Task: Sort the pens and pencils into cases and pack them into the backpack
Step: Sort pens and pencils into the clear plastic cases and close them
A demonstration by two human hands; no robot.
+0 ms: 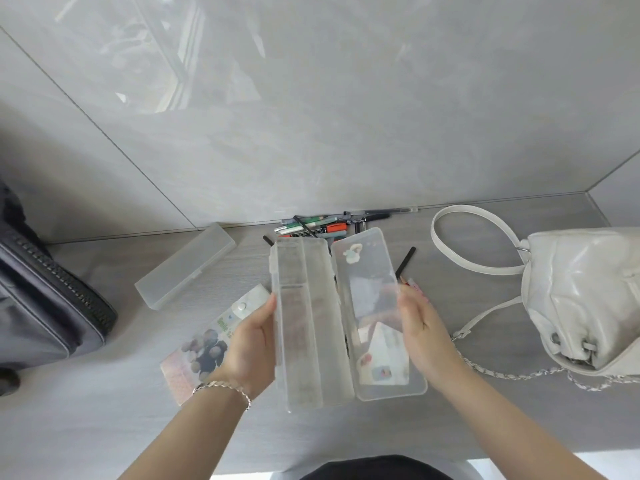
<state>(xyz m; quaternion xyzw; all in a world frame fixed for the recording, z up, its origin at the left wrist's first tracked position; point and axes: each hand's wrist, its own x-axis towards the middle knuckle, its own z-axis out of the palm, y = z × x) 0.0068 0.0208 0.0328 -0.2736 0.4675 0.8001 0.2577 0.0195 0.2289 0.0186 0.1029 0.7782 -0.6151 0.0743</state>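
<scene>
A clear plastic pencil case [311,323] lies open above the table, its tray on the left and its stickered lid [374,317] on the right. My left hand [251,344] grips the tray's left edge. My right hand [422,327] holds the lid's right edge. Behind the case, a pile of pens and markers [332,225] lies against the wall. Two black pencils [405,261] lie near the case. A frosted closed case [187,265] sits to the left. The white backpack [585,299] rests at the right.
A dark zipped bag [45,299] fills the left edge. A printed soft pouch with a snap [211,344] lies under my left hand. The backpack's strap [474,237] and chain [519,372] spread over the grey table [104,427]. A glossy wall rises behind.
</scene>
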